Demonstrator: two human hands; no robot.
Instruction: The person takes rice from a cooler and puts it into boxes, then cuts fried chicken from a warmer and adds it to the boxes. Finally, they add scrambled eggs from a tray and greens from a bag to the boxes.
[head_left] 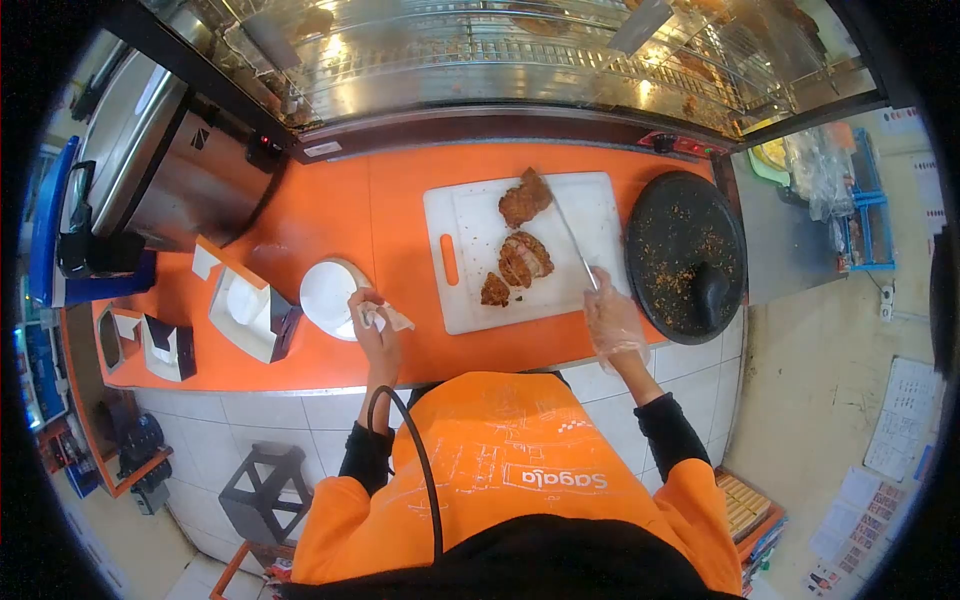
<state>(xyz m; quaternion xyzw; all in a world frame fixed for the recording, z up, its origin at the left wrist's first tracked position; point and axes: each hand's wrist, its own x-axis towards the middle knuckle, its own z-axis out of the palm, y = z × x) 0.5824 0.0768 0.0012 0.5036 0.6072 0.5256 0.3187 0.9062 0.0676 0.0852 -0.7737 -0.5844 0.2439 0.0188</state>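
Observation:
My right hand, in a clear plastic glove, is closed around the handle of a knife. The blade slants up across a white cutting board, its tip at a browned piece of fried chicken. Below that piece lie a sliced chicken portion and a smaller chunk. My left hand is closed on a crumpled white tissue-like piece, beside a round white stack that it partly overlaps.
A black stone mortar with crumbs and a pestle sits right of the board. Open takeaway boxes stand at left, near a large rice cooker. A glass display warmer spans the back; a dark stool is below.

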